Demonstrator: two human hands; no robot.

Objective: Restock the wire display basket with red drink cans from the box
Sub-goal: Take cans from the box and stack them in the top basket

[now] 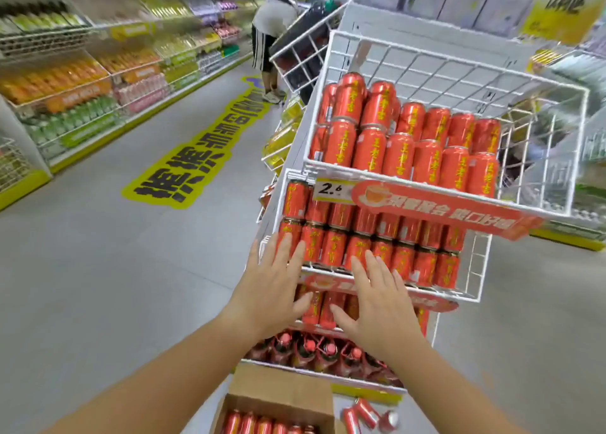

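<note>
A white wire rack holds red drink cans on several tiers. The top wire basket is partly filled with cans at its left and front. The second basket is packed with cans. My left hand and right hand are both stretched out flat, fingers straight, in front of that second basket's lower left corner, holding nothing. Below, a cardboard box stands open on the floor with red cans inside.
Three loose cans lie on the floor right of the box. Red bottles fill the bottom tier. A person bends over a black crate up the aisle. Drink shelves line the left; the grey floor has a yellow sticker.
</note>
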